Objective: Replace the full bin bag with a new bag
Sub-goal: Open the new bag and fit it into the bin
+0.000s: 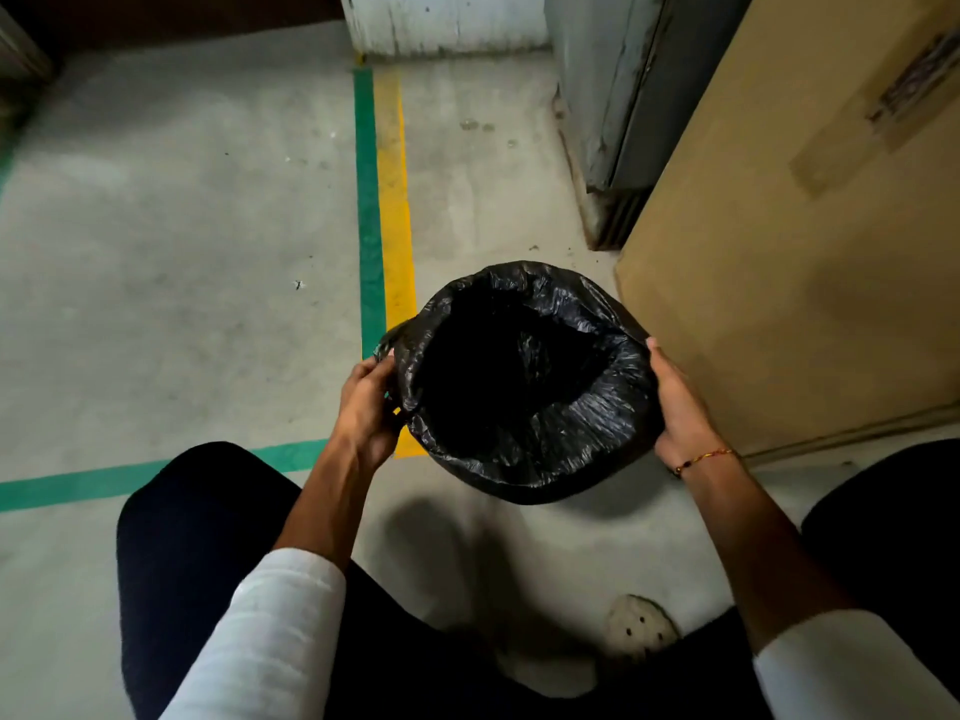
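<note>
A black plastic bin bag (582, 423) is stretched over a round bin on the floor, just ahead of my knees. Its mouth is wide and its dark inside looks empty. The bag covers the bin's rim and sides, so the bin itself is hidden. My left hand (366, 407) pinches a bunched fold of the bag at its left edge. On the opposite side, my right hand (675, 407) lies flat against the bag-covered rim, fingers pointing forward. A thin thread bracelet circles that wrist.
A tall cardboard box (789, 252) stands close to the right of the bin. Behind it is a grey metal cabinet (613, 96). Green and yellow lines (384, 200) run across the concrete floor. My knees and a white shoe (641, 628) are below.
</note>
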Available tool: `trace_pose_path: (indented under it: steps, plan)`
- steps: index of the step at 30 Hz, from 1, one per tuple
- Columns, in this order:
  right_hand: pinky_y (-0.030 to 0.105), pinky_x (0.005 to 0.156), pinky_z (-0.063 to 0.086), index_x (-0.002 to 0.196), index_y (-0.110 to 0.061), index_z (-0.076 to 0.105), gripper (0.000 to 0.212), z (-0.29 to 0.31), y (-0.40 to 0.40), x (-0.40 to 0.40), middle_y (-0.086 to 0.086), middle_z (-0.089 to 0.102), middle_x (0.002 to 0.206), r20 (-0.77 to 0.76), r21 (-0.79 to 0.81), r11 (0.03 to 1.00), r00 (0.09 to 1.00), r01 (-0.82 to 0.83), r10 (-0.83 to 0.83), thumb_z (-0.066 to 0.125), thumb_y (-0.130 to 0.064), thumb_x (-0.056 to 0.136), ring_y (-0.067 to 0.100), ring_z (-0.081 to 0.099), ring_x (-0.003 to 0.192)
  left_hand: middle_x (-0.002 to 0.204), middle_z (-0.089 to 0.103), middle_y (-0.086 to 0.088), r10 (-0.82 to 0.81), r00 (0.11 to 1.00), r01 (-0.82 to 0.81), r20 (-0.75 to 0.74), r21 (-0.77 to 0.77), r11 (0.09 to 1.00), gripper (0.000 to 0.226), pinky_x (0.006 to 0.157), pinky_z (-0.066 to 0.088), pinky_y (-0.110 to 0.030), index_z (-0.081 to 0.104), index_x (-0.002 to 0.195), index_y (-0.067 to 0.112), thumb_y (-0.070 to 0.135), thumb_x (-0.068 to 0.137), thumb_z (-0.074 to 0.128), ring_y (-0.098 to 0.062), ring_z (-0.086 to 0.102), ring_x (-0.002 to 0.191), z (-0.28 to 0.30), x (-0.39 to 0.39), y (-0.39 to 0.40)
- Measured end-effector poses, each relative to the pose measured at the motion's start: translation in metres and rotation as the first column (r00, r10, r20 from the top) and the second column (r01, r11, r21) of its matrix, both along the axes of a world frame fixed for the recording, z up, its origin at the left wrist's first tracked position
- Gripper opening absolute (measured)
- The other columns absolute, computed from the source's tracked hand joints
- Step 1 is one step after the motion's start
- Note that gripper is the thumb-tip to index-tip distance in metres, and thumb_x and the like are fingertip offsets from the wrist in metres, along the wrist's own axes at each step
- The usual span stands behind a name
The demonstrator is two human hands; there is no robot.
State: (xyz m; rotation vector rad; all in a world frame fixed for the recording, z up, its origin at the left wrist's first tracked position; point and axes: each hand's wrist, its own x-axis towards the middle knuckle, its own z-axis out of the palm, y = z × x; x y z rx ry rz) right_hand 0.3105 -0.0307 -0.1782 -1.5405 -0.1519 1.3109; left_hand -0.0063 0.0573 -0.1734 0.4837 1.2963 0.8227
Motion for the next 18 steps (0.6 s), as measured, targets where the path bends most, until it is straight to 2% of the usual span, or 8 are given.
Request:
trace_pose_path:
  steps: [2, 4, 8, 11, 13, 15, 17, 18]
  plan:
    - [0.044, 0.095, 0.053, 0.122, -0.017, 0.068, 0.043, -0.004, 0.006, 0.002, 0.010, 0.072, 0.118, 0.061, 0.019, 0.999, 0.997, 0.044, -0.045, 0.064, -0.045, 0.089, 0.027, 0.069, 0.107, 0.082, 0.065, -0.007, 0.014, 1.000, -0.013, -0.007, 0.018, 1.000, 0.027, 0.056, 0.051, -0.023, 0.060, 0.117, 0.007, 0.009, 0.090, 0.056, -0.017, 0.060, 0.063, 0.003, 0.003, 0.006]
    - [0.045, 0.092, 0.055, 0.120, -0.011, 0.068, 0.034, -0.010, 0.009, 0.005, 0.014, 0.072, 0.115, 0.086, 0.030, 0.998, 0.995, 0.050, -0.053, 0.060, -0.031, 0.094, 0.029, 0.069, 0.105, 0.072, 0.066, -0.006, 0.014, 0.999, -0.015, -0.030, -0.031, 0.999, 0.019, 0.052, 0.052, -0.021, 0.065, 0.099, 0.006, 0.002, 0.088, 0.051, -0.015, 0.062, 0.054, 0.006, 0.007, 0.009]
    - [0.038, 0.076, 0.059, 0.119, -0.006, 0.067, 0.031, -0.028, 0.006, 0.009, 0.017, 0.070, 0.116, 0.091, -0.052, 0.998, 0.996, -0.016, 0.021, 0.057, -0.023, 0.096, 0.032, 0.069, 0.102, 0.079, 0.055, -0.013, -0.066, 0.990, 0.037, -0.126, -0.226, 0.974, 0.009, 0.058, 0.047, -0.030, 0.060, 0.087, 0.009, 0.011, 0.079, 0.056, -0.021, 0.052, 0.062, -0.001, 0.009, 0.002]
    - [0.031, 0.061, 0.056, 0.095, -0.007, 0.067, 0.014, -0.034, 0.004, 0.012, 0.019, 0.071, 0.099, 0.157, -0.130, 0.992, 0.987, -0.002, 0.022, 0.055, -0.014, 0.096, 0.027, 0.071, 0.078, 0.072, 0.057, -0.007, -0.151, 0.961, 0.088, -0.232, -0.264, 0.961, 0.016, 0.059, 0.046, -0.028, 0.057, 0.079, 0.013, 0.021, 0.092, 0.051, -0.021, 0.054, 0.063, -0.002, 0.009, -0.004]
    - [0.033, 0.064, 0.058, 0.087, -0.012, 0.065, 0.008, -0.028, 0.009, 0.014, 0.011, 0.070, 0.086, 0.281, -0.128, 0.988, 0.959, 0.082, -0.043, 0.062, -0.017, 0.093, 0.028, 0.070, 0.082, 0.073, 0.057, -0.006, -0.091, 0.955, 0.033, -0.283, -0.202, 0.979, 0.011, 0.061, 0.043, -0.028, 0.058, 0.082, 0.013, 0.018, 0.090, 0.051, -0.020, 0.054, 0.064, 0.002, 0.008, 0.000]
    - [0.035, 0.079, 0.055, 0.088, -0.018, 0.062, 0.009, -0.010, 0.014, 0.014, 0.007, 0.067, 0.092, 0.463, -0.064, 0.985, 0.879, 0.163, -0.115, 0.065, -0.026, 0.091, 0.028, 0.066, 0.092, 0.074, 0.057, -0.006, 0.060, 0.927, -0.088, -0.371, -0.060, 0.994, 0.008, 0.060, 0.038, -0.028, 0.058, 0.078, 0.016, 0.014, 0.084, 0.053, -0.020, 0.052, 0.064, 0.006, 0.005, 0.008]
    - [0.028, 0.074, 0.049, 0.093, -0.021, 0.061, 0.014, 0.014, 0.019, 0.013, 0.003, 0.066, 0.094, 0.651, -0.003, 0.992, 0.753, 0.126, -0.094, 0.060, -0.035, 0.093, 0.021, 0.061, 0.086, 0.079, 0.062, -0.005, 0.195, 0.885, -0.163, -0.423, 0.110, 0.980, 0.009, 0.060, 0.041, -0.028, 0.060, 0.081, 0.017, 0.015, 0.084, 0.053, -0.023, 0.055, 0.072, 0.014, 0.002, 0.017]
    - [0.027, 0.073, 0.047, 0.093, -0.025, 0.061, 0.016, 0.024, 0.022, 0.011, 0.000, 0.067, 0.096, 0.718, 0.019, 0.998, 0.694, 0.061, -0.056, 0.057, -0.041, 0.093, 0.018, 0.061, 0.085, 0.081, 0.063, -0.004, 0.197, 0.903, -0.136, -0.382, 0.180, 0.974, 0.009, 0.062, 0.043, -0.028, 0.062, 0.085, 0.017, 0.017, 0.088, 0.053, -0.022, 0.057, 0.076, 0.019, 0.004, 0.019]
